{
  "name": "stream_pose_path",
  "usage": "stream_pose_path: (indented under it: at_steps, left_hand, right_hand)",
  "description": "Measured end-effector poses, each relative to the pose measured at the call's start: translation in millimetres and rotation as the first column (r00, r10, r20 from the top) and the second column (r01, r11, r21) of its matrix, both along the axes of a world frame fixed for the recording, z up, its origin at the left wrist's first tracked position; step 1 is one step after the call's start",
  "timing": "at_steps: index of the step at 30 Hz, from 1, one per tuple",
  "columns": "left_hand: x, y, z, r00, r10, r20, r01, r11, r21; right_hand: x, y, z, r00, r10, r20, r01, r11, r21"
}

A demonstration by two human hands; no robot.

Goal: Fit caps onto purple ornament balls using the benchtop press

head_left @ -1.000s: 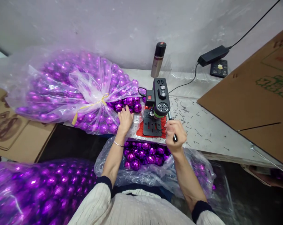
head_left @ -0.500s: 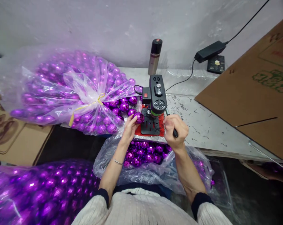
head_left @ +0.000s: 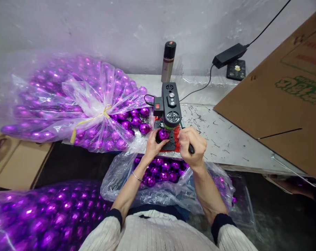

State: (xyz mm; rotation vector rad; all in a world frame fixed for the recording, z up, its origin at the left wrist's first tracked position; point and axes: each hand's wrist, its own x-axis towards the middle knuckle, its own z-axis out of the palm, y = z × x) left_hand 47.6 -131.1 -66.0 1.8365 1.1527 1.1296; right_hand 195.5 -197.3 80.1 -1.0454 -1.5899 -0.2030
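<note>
Under the head of a small black press point(head_left: 171, 104), my left hand point(head_left: 154, 144) holds a shiny purple ball point(head_left: 163, 134) between thumb and fingers. The ball is over the press's dark slotted base plate point(head_left: 170, 144), which rests on a red cloth point(head_left: 177, 137). My right hand point(head_left: 193, 144) is closed around the press's black-tipped lever, right of the press. Several loose purple balls point(head_left: 136, 121) lie on the table to the left of the press. Below the table edge, an open plastic bag point(head_left: 116, 177) holds many purple balls.
A tied clear bag of purple balls point(head_left: 50, 101) fills the table's left side; another full bag point(head_left: 50, 216) is lower left. A spray can point(head_left: 168, 61) stands behind the press. A power adapter point(head_left: 229, 55) and cardboard box point(head_left: 283, 94) are right. Dark bits litter the white table point(head_left: 217, 139).
My left hand has carried the purple ball rightward from beside the press to under its head. My right hand remains on the lever. The camera view has shifted slightly.
</note>
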Motion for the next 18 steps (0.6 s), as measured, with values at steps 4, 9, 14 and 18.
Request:
stream_pose_path:
  at_steps: [4,9,14,18]
  left_hand:
    - [0.3,1.5,-4.5,1.0,-0.007,0.006,0.007,1.0,-0.03]
    - [-0.4,2.9,-8.6,0.999,-0.04,-0.001,0.04,0.999,-0.034]
    - [-5.3,4.2,-3.7,0.993,-0.103,-0.056,0.1,0.993,-0.054]
    - [-8.2,6.1,-1.5,0.993,-0.116,-0.039,0.112,0.99,-0.088]
  right_hand:
    - [-0.1,-0.5,-1.8,1.0,0.006,0.013,-0.006,1.0,0.01]
    - [0.2,-1.3,-5.7,1.0,0.006,0.005,-0.006,1.0,0.006]
    - [1.0,-1.6,-6.1,1.0,0.001,0.031,-0.002,1.0,0.01]
    - [1.5,-1.4,-4.9,0.999,0.004,0.044,-0.005,1.0,0.016]
